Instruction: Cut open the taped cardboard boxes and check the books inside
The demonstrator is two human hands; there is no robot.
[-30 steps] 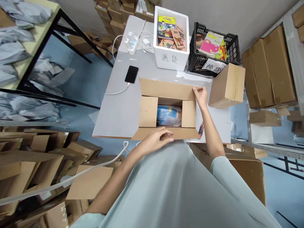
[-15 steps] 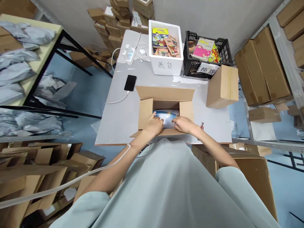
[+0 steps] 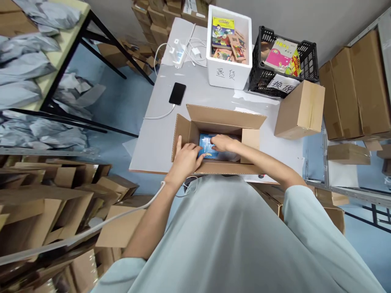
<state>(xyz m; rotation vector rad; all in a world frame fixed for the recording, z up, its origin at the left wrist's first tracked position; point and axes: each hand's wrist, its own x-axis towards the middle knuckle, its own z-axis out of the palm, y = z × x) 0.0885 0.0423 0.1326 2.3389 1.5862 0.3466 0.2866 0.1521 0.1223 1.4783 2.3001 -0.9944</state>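
An open cardboard box (image 3: 226,167) stands at the table's front edge with its flaps up or folded outward. Inside it, toward the left, lies a flat blue printed packet (image 3: 206,140) with white lettering. My left hand (image 3: 187,158) is at the box's left front corner, fingers spread. One finger reaches up along the left flap, and the thumb is by the packet's near edge. Reaching in from the right, my right hand (image 3: 224,143) has bent fingers with their tips on the packet. Its undersides and part of its fingers are hidden.
Behind the box stand a white foam bin (image 3: 229,75) of booklets and a black crate (image 3: 262,61) with books. A closed carton (image 3: 301,110) is at right. A black phone (image 3: 177,94) on a cable lies at left. Shelves of grey parcels (image 3: 27,97) flank the table.
The blue packet now lies lower and flatter in the box. My left hand has moved to the left flap, which now stands up; my right hand has shifted left over the packet. The view has turned.
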